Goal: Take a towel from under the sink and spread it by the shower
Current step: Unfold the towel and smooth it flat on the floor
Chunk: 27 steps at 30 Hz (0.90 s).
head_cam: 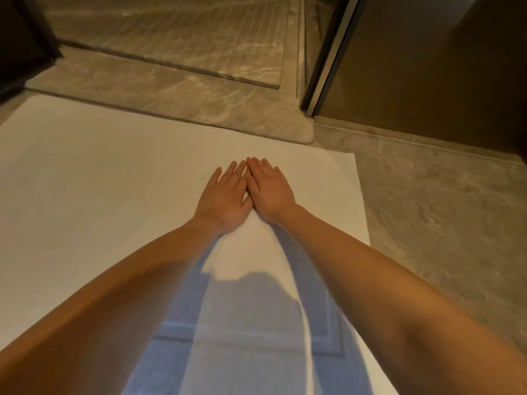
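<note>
A white towel (99, 178) lies flat on the floor, spread along the raised stone threshold of the shower (176, 92). Its far right corner reaches to just past the threshold's rounded end. My left hand (225, 198) and my right hand (269, 189) rest palm down on the towel side by side, fingers straight and touching at the tips, holding nothing. Both bare forearms stretch in from the bottom of the head view and cast bluish shadows on the cloth.
The grooved shower floor (176, 27) lies beyond the threshold. A metal door frame (328, 58) stands upright at the right of the shower, with a brown wall (442, 67) beside it. Marbled floor tile (442, 212) runs right of the towel. A dark panel (20, 44) stands at far left.
</note>
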Tool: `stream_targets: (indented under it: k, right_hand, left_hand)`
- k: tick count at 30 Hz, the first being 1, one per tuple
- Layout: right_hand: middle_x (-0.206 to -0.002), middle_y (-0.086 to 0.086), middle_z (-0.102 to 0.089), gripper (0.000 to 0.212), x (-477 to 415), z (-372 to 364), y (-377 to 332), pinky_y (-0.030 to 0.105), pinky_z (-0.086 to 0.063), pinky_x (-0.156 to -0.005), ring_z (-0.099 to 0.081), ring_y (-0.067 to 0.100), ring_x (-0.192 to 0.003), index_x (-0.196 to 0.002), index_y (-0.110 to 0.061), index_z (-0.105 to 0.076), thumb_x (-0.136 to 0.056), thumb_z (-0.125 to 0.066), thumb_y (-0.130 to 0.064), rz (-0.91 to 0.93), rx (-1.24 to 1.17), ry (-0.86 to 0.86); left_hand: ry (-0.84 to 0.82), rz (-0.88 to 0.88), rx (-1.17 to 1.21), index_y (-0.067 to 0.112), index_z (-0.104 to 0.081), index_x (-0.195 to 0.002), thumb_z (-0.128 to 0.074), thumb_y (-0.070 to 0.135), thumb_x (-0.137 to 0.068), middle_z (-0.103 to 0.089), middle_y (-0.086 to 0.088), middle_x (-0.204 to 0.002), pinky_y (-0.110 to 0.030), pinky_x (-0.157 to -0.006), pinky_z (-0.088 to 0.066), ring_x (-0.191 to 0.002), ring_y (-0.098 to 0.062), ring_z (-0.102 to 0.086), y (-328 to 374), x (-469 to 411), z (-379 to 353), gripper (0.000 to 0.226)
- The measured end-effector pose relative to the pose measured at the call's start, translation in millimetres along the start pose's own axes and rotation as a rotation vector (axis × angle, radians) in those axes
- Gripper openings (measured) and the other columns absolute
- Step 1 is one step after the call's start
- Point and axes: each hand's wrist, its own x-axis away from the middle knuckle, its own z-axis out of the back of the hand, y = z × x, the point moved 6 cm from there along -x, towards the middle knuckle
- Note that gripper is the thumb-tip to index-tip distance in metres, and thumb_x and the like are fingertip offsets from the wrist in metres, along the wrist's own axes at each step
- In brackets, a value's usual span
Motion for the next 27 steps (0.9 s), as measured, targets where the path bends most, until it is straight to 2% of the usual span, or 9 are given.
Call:
stream_targets:
  k: [6,15,19,21,23,25,27]
  right_hand:
    - [-0.162,-0.005,-0.017,0.051,-19,5,36,0.035,-0.004,-0.121,-0.008,0.015,-0.150,-0.155,-0.026,-0.020,-0.105,-0.021,-0.035,-0.027,0.039,0.013]
    - [-0.164,0.000,-0.003,0.059,13,43,166,0.039,-0.001,-0.122,-0.001,0.019,-0.150,-0.157,-0.022,-0.006,-0.103,-0.014,-0.044,-0.306,0.169,-0.017]
    - [-0.164,-0.001,0.003,0.062,30,48,192,0.039,0.001,-0.122,0.005,0.017,-0.150,-0.156,-0.022,0.000,-0.101,-0.010,-0.048,-0.412,0.152,-0.033]
    - [-0.164,0.002,0.003,0.061,32,55,186,0.041,0.000,-0.122,0.004,0.019,-0.150,-0.156,-0.019,0.000,-0.102,-0.010,-0.046,-0.429,0.188,-0.051]
    - [-0.164,0.007,-0.003,0.058,40,61,164,0.044,-0.003,-0.122,-0.002,0.022,-0.150,-0.156,-0.014,-0.005,-0.104,-0.013,-0.037,-0.447,0.182,0.018]
    - [-0.163,0.009,-0.011,0.054,61,52,121,0.042,-0.004,-0.122,-0.007,0.022,-0.150,-0.155,-0.010,-0.013,-0.105,-0.019,-0.029,-0.447,0.103,0.139]
    - [-0.161,0.008,-0.018,0.054,86,23,57,0.039,-0.002,-0.122,-0.011,0.022,-0.150,-0.154,-0.011,-0.020,-0.104,-0.025,-0.030,-0.339,-0.010,0.180]
  left_hand:
    - [0.026,-0.001,0.002,0.016,-0.007,-0.155,-0.017,0.047,-0.100,-0.002,-0.001,-0.163,-0.038,-0.120,0.003,-0.149,-0.015,0.003,-2,0,-3,0.064]
    - [0.011,-0.010,0.028,0.018,-0.007,-0.155,-0.017,0.047,-0.099,0.000,0.001,-0.163,-0.038,-0.120,0.002,-0.149,-0.013,0.005,-3,0,-2,0.064]
    - [0.010,-0.012,0.035,0.018,-0.007,-0.155,-0.018,0.046,-0.100,-0.001,0.001,-0.163,-0.038,-0.120,0.002,-0.149,-0.014,0.005,-1,1,0,0.063]
    - [0.009,-0.008,0.035,0.018,-0.008,-0.155,-0.019,0.045,-0.100,-0.001,0.001,-0.163,-0.038,-0.120,0.002,-0.149,-0.014,0.005,0,2,0,0.063]
    - [0.006,-0.010,0.040,0.018,-0.008,-0.155,-0.019,0.045,-0.100,-0.002,0.000,-0.163,-0.038,-0.120,0.002,-0.149,-0.014,0.004,0,1,0,0.063]
    - [0.005,-0.014,0.044,0.018,-0.009,-0.155,-0.020,0.046,-0.099,-0.002,0.000,-0.163,-0.038,-0.120,0.001,-0.149,-0.015,0.003,0,1,-2,0.063]
    - [0.006,-0.007,0.043,0.017,-0.010,-0.155,-0.021,0.045,-0.099,-0.004,-0.002,-0.163,-0.039,-0.120,0.001,-0.149,-0.016,0.001,-2,2,-2,0.064]
